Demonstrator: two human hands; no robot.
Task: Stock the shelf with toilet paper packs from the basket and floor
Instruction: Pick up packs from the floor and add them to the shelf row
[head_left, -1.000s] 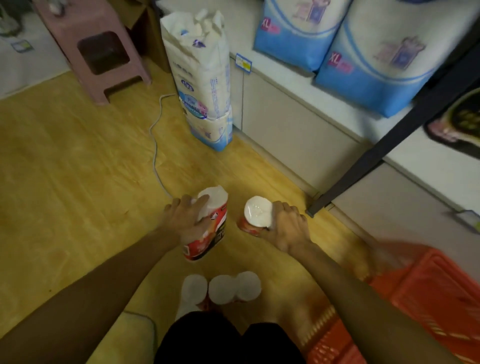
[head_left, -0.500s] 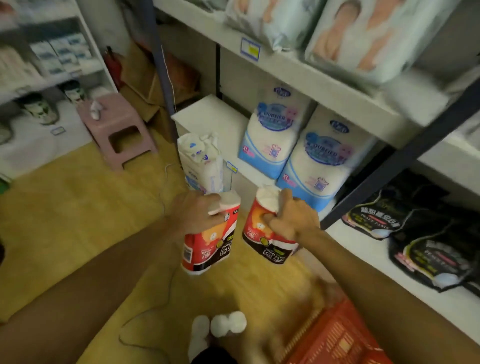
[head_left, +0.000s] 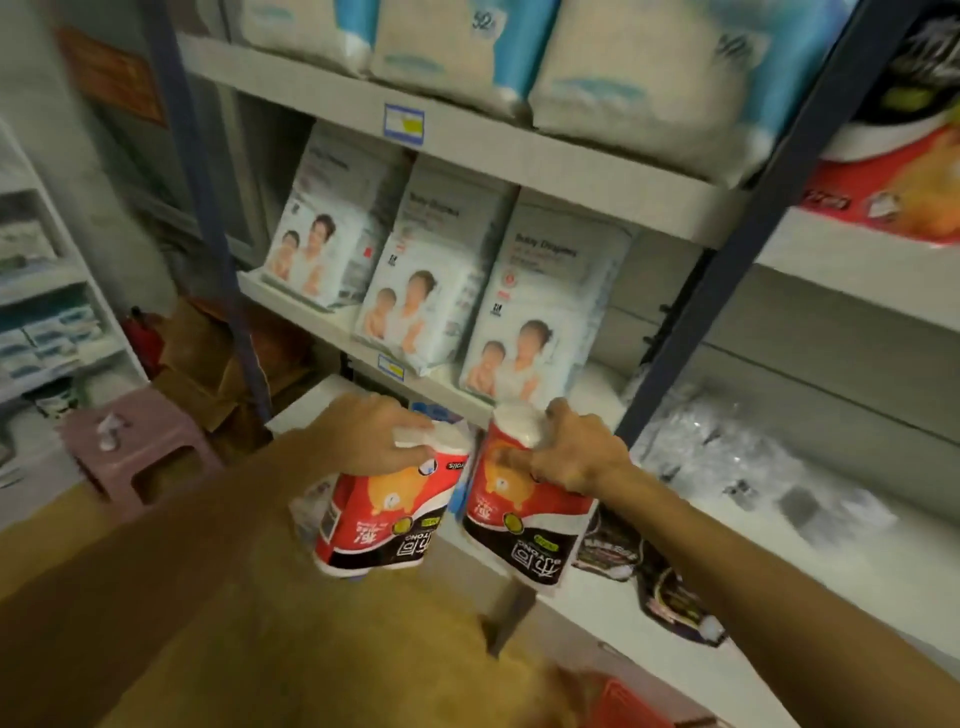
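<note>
In the head view, two cylindrical toilet paper packs wrapped in glossy red, white and black film are held up in front of the shelving. The left pack (head_left: 387, 512) is gripped at its white upper end by the left hand (head_left: 371, 441), whose fingers are curled over the top. The right pack (head_left: 524, 514) is gripped by the right hand (head_left: 576, 460), its fingers wrapped round the upper part. The two packs hang just beside each other, slightly tilted, above the yellowish wood-grain floor (head_left: 311, 649).

Soft white diaper packs (head_left: 431, 275) printed with figures are stood in a row on the middle shelf (head_left: 311, 312). Blue-and-white bags are stacked on the shelf above. Dark pouches (head_left: 670, 587) lie on the low white shelf to the right. A corner of the red plastic basket (head_left: 623, 701) is seen at the bottom edge; its contents cannot be told. A pink plastic stool (head_left: 140, 447) stands at the left.

Compared with half a second ago, the packs have been raised higher and the view has been tilted upward, so more upper shelves are shown.
</note>
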